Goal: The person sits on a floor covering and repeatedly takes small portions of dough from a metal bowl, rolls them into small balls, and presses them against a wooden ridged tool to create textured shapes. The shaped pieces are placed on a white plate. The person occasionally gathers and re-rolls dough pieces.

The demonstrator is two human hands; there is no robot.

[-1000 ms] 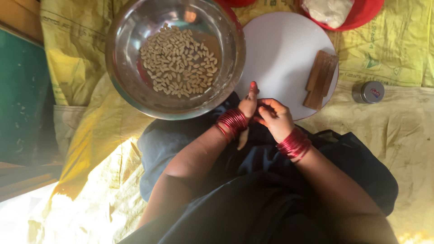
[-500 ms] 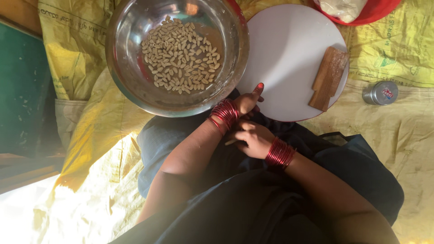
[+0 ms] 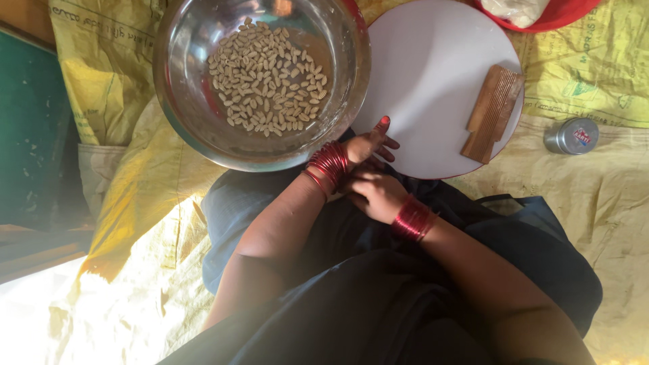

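My left hand (image 3: 370, 144) rests at the near edge of a round white board (image 3: 433, 81), fingers spread and a red-painted thumbnail pointing up. It holds nothing that I can see. Red bangles (image 3: 328, 163) circle its wrist. My right hand (image 3: 376, 192) is curled just below it, pressed against the left wrist over my dark blue lap. What its fingers hold is hidden. It wears red bangles (image 3: 413, 219) too. A ridged wooden block (image 3: 493, 113) lies on the board's right side.
A large steel bowl (image 3: 196, 128) with many small pale shaped pieces (image 3: 267, 78) sits to the left of the board. A small round tin (image 3: 572, 136) lies at right on yellow sacking (image 3: 128, 203). A red bowl (image 3: 541, 17) shows at the top edge.
Both hands have drawn back from the board edge toward my lap. The right hand has slid left against the left wrist. The view has shifted slightly.
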